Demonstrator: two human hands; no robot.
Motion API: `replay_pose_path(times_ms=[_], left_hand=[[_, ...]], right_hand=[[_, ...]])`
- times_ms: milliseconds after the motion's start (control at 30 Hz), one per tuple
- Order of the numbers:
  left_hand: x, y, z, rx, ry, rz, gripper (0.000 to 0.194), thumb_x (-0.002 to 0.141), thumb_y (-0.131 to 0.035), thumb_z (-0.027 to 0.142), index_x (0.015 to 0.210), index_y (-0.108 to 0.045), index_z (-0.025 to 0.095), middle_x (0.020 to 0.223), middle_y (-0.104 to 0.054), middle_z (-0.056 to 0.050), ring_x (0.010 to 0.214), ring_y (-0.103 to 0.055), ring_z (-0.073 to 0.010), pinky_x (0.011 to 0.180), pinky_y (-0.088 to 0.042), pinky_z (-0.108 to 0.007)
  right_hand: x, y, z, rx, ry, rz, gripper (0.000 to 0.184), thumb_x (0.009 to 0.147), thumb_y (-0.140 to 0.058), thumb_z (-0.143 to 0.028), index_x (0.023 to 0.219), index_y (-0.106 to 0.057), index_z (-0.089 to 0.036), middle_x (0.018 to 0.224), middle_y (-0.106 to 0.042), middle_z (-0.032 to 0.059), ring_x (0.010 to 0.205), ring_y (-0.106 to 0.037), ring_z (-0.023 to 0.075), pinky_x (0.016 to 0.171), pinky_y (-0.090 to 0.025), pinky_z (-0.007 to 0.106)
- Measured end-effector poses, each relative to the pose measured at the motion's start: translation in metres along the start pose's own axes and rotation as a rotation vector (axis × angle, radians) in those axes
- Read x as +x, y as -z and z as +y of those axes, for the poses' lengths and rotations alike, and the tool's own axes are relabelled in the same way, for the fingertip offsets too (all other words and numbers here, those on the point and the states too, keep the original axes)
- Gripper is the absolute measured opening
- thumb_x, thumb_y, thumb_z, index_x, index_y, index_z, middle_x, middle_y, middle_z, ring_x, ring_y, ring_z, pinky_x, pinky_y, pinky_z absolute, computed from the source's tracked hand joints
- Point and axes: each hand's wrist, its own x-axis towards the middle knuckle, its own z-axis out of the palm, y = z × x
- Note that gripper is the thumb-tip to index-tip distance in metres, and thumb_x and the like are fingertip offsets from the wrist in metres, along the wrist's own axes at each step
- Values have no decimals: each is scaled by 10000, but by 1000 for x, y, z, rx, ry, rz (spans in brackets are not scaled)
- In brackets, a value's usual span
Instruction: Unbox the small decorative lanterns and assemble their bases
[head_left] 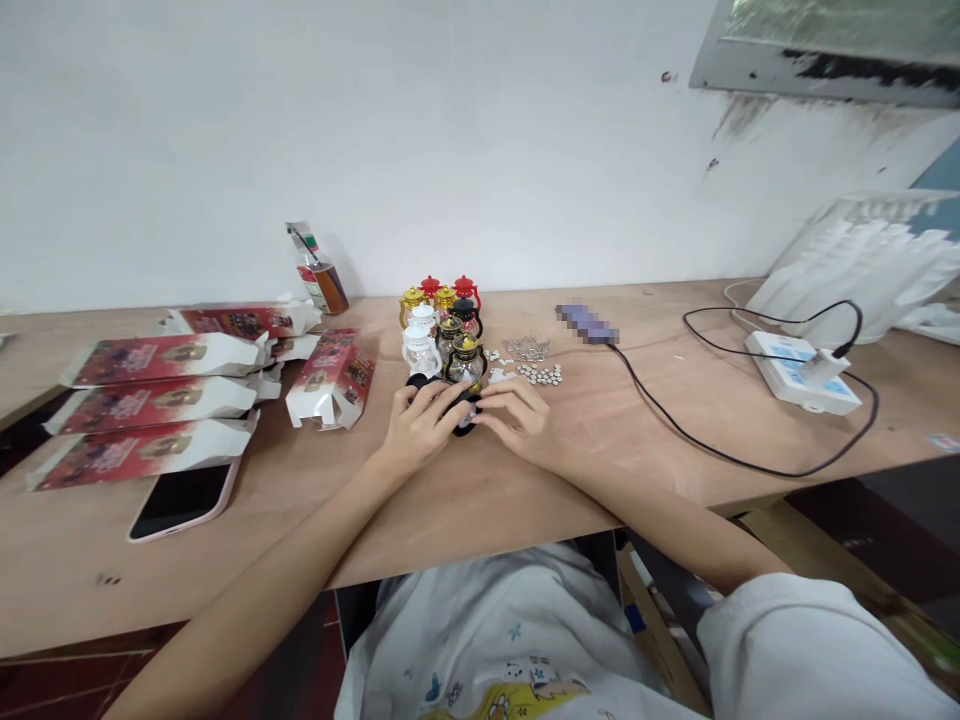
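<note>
My left hand (424, 425) is wrapped round a small black lantern (463, 425) that lies on its side, its base turned to the right. The thumb and forefinger of my right hand (523, 415) come together at that base; whatever is between them is too small to make out. Just beyond my hands stand several little lanterns: white ones (421, 352), dark bronze ones (466, 362), a black one (465, 316), gold ones (412, 302) and red ones (465, 288). Close to my right fingers lie small round white pieces (541, 374) and a heap of thin, shiny little parts (527, 348).
Red printed boxes (150, 400) lie at left, with a single box (331, 380) nearer me. A phone (184, 500) sits partly beneath them. Against the wall leans a bottle (322, 280). At right are a purple device (586, 324), a black cable (675, 425) and a power strip (802, 372).
</note>
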Motion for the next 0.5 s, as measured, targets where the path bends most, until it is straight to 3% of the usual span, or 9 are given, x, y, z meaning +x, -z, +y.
replay_pose_path(times_ms=[100, 200, 367, 500], left_hand=[[0, 0, 0, 13, -9, -5, 114, 897, -492, 190, 887, -605, 195, 1051, -711, -26, 875, -589, -178, 738, -290, -344], [1, 1, 0, 15, -19, -10, 149, 912, -465, 199, 901, -613, 193, 1039, -714, -30, 871, -591, -179, 733, -288, -344], [2, 2, 1, 3, -38, -2, 159, 916, -461, 198, 898, -619, 197, 1029, -717, -21, 856, -598, -173, 729, -286, -340], [3, 3, 2, -2, -44, 3, 176, 920, -449, 188, 887, -622, 203, 1026, -719, -12, 852, -600, -169, 730, -287, -338]], right_hand=[[1, 0, 0, 79, -95, -33, 174, 826, -625, -251, 993, -644, -203, 1003, -676, 81, 964, -628, 169, 866, -519, 344], [1, 0, 4, 186, -154, -99, 256, 806, -649, -274, 1052, -643, -206, 1012, -692, 71, 951, -645, 162, 866, -528, 318], [1, -1, 8, 352, -324, -135, 220, 785, -662, -320, 984, -691, -232, 951, -713, 36, 845, -666, 146, 767, -560, 283], [1, -1, 9, 399, -353, -119, 213, 746, -703, -306, 945, -710, -230, 917, -718, 31, 834, -664, 147, 772, -555, 283]])
